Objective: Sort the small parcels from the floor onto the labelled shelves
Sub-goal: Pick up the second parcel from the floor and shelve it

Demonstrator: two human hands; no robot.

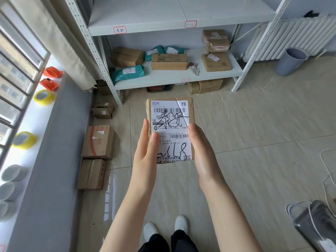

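Observation:
I hold a small brown cardboard parcel (pixel 171 113) flat in front of me, its white shipping label with black handwriting facing up. My left hand (pixel 146 148) grips its left edge, thumb on the label. My right hand (pixel 200 148) grips its right edge. Ahead stands a white metal shelf unit (pixel 178 77). Its lower shelf carries several brown boxes (pixel 169 61) and teal mailer bags (pixel 128 72). The upper shelf (pixel 163 28) bears two red-framed labels (pixel 120 30) on its front edge and looks bare.
Cardboard boxes (pixel 99 142) line the floor along the left wall; more sit under the shelf. Tape rolls (pixel 44 97) lie on the windowsill. A grey bin (pixel 291 61) and radiator stand at right. A bag with white cords (pixel 316 226) lies at bottom right.

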